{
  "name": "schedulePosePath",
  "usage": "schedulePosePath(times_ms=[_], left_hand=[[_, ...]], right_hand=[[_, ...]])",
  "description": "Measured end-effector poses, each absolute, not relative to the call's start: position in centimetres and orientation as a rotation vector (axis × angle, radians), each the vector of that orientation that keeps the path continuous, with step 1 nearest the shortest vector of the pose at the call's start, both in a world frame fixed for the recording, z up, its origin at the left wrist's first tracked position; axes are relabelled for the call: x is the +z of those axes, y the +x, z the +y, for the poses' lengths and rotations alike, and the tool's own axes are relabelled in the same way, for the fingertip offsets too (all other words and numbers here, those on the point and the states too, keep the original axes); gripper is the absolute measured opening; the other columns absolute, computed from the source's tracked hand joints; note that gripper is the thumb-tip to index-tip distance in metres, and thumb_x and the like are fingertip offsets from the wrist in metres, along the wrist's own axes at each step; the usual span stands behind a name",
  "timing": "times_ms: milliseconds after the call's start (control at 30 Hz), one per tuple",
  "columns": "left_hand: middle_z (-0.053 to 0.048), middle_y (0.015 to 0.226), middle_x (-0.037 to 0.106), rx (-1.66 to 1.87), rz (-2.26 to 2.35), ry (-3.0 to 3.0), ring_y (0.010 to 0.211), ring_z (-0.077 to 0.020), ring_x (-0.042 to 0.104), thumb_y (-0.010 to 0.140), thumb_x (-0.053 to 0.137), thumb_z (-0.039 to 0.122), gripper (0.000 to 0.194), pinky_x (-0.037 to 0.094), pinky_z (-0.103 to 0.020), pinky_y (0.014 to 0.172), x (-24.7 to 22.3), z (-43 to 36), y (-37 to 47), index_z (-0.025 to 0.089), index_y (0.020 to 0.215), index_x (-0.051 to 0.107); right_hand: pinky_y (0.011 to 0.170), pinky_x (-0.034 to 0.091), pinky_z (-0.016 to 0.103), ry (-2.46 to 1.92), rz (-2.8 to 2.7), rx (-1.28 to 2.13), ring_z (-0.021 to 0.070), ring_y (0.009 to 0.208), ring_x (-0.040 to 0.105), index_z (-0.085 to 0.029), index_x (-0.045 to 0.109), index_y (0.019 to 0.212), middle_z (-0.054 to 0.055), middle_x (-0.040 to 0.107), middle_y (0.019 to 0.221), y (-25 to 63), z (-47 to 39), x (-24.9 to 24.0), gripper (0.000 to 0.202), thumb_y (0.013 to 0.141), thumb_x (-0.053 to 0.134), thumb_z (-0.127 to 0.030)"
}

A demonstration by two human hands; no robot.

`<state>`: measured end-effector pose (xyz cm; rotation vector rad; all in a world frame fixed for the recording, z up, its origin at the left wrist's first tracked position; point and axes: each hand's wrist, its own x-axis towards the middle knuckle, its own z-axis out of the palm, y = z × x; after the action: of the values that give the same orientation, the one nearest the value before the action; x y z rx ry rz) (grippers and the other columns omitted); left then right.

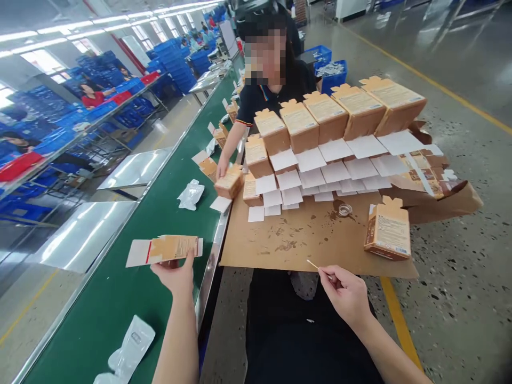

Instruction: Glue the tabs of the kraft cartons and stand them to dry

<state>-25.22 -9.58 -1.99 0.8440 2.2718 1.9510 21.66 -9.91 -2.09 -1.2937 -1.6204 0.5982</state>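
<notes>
My left hand (176,276) grips a flattened orange-brown carton (174,249) with white end flaps, held over the green conveyor belt (100,282). In my right hand (344,292), pinched between thumb and fingers, is a thin cotton swab (312,264) whose white tip points left, above the cardboard sheet's front edge. Beyond it on the cardboard sheet (308,240) lies a small clear round dish (344,210) amid dark wet spots. A single formed carton (388,229) stands at the sheet's right end.
Several cartons with white flaps hanging out are stacked in rows (320,122) at the back of the sheet. Across from me a co-worker's hand (223,166) touches another carton (229,183) at the belt's edge. White plastic pouches (191,194) lie on the belt.
</notes>
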Motion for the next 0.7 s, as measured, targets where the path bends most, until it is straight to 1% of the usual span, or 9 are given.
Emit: schedulePosePath(times_ms=[67, 133, 233, 333, 400, 467, 533, 600, 700], left_hand=[[-0.009, 0.136, 0.073, 1.851, 2.333, 0.736, 0.131, -0.0366, 0.081, 0.056, 0.113, 0.044, 0.095, 0.063, -0.072, 0.122, -2.6, -9.9, -27.5, 0.029, 0.122, 0.047], [-0.006, 0.129, 0.073, 1.759, 2.35, 0.703, 0.125, -0.0337, 0.083, 0.059, 0.112, 0.038, 0.091, 0.064, -0.07, 0.121, -3.3, -9.9, -28.4, 0.029, 0.122, 0.048], [-0.008, 0.133, 0.074, 1.674, 2.364, 0.727, 0.127, -0.0324, 0.083, 0.063, 0.11, 0.031, 0.092, 0.064, -0.063, 0.123, -4.1, -9.5, -28.4, 0.029, 0.132, 0.049], [-0.011, 0.139, 0.074, 1.6, 2.403, 0.724, 0.134, -0.0328, 0.081, 0.07, 0.106, 0.029, 0.093, 0.064, -0.059, 0.123, -4.2, -8.5, -28.1, 0.028, 0.143, 0.047], [-0.011, 0.14, 0.074, 1.583, 2.415, 0.685, 0.137, -0.0329, 0.08, 0.073, 0.102, 0.025, 0.09, 0.064, -0.057, 0.123, -4.0, -7.6, -27.9, 0.028, 0.144, 0.047], [-0.011, 0.138, 0.074, 1.58, 2.408, 0.651, 0.136, -0.0333, 0.08, 0.072, 0.1, 0.021, 0.085, 0.063, -0.058, 0.124, -3.6, -6.5, -27.8, 0.028, 0.138, 0.048], [-0.009, 0.132, 0.074, 1.577, 2.405, 0.636, 0.131, -0.0341, 0.081, 0.068, 0.102, 0.02, 0.082, 0.062, -0.061, 0.124, -3.1, -5.7, -27.9, 0.028, 0.132, 0.05], [-0.006, 0.127, 0.073, 1.57, 2.404, 0.624, 0.129, -0.0344, 0.08, 0.064, 0.105, 0.021, 0.086, 0.06, -0.065, 0.125, -2.7, -5.5, -27.9, 0.028, 0.13, 0.05], [-0.005, 0.13, 0.067, 1.66, 2.506, 0.605, 0.136, -0.0342, 0.072, 0.059, 0.109, 0.027, 0.096, 0.055, -0.066, 0.129, -2.8, -6.8, -27.2, 0.029, 0.135, 0.05]], right_hand=[[0.048, 0.048, 0.024, -1.27, -1.621, 0.608, 0.0123, 0.044, 0.055, -0.025, 0.082, 0.077, -0.004, 0.061, 0.056, 21.5, -9.5, -2.2, 0.033, 0.107, 0.072, -0.034], [0.047, 0.048, 0.023, -1.249, -1.622, 0.616, 0.0118, 0.043, 0.056, -0.025, 0.084, 0.079, -0.004, 0.062, 0.056, 21.4, -9.2, -2.1, 0.03, 0.106, 0.074, -0.034], [0.048, 0.05, 0.022, -1.234, -1.627, 0.622, 0.0116, 0.044, 0.058, -0.024, 0.086, 0.081, -0.004, 0.065, 0.058, 21.1, -8.8, -2.0, 0.027, 0.105, 0.076, -0.033], [0.049, 0.05, 0.022, -1.222, -1.643, 0.634, 0.0115, 0.044, 0.057, -0.023, 0.087, 0.082, -0.003, 0.064, 0.058, 20.6, -8.4, -1.8, 0.027, 0.106, 0.076, -0.033], [0.049, 0.049, 0.022, -1.204, -1.663, 0.641, 0.0113, 0.045, 0.056, -0.023, 0.086, 0.082, -0.003, 0.063, 0.058, 20.1, -8.0, -1.7, 0.03, 0.107, 0.075, -0.035], [0.049, 0.048, 0.022, -1.179, -1.69, 0.647, 0.011, 0.046, 0.054, -0.023, 0.085, 0.079, -0.004, 0.06, 0.056, 19.5, -7.5, -1.5, 0.034, 0.108, 0.073, -0.036], [0.049, 0.047, 0.022, -1.16, -1.711, 0.649, 0.011, 0.047, 0.052, -0.023, 0.083, 0.076, -0.004, 0.057, 0.055, 19.2, -7.0, -1.2, 0.038, 0.109, 0.071, -0.036], [0.048, 0.046, 0.022, -1.15, -1.705, 0.64, 0.0111, 0.046, 0.051, -0.023, 0.083, 0.076, -0.004, 0.057, 0.055, 19.4, -6.7, -0.9, 0.038, 0.109, 0.071, -0.036], [0.047, 0.046, 0.022, -1.178, -1.645, 0.597, 0.011, 0.044, 0.053, -0.024, 0.085, 0.08, -0.004, 0.061, 0.055, 21.0, -6.8, -0.4, 0.032, 0.107, 0.074, -0.036]])
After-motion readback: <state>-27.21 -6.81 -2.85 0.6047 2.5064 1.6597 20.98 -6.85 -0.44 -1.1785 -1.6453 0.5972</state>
